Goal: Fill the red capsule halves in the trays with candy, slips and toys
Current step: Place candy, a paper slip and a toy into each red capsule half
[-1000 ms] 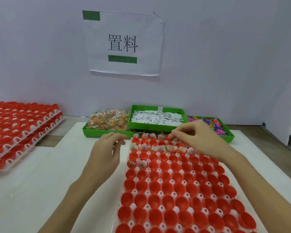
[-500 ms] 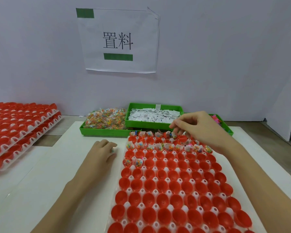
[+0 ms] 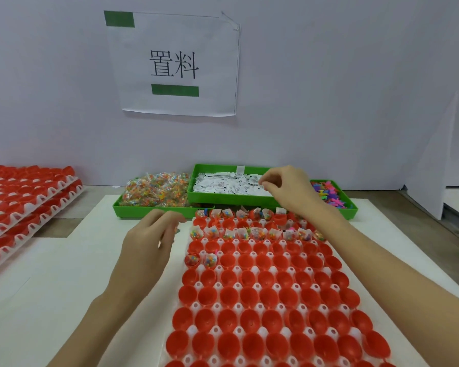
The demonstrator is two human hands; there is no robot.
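Right hand (image 3: pixel 289 189) moved from capsule tray (image 3: pixel 263 332) up over slips (image 3: pixel 223 184), fingers pinched, contents unclear; left hand (image 3: pixel 150 242) lifted, loosely curled.

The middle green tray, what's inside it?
The middle green tray holds a pile of white paper slips. The right hand reaches into it and covers some slips; the tray's bottom is hidden under the pile.

Pale wall (image 3: pixel 329 75), taped paper sign (image 3: pixel 174 64), white tabletop (image 3: pixel 51 274)
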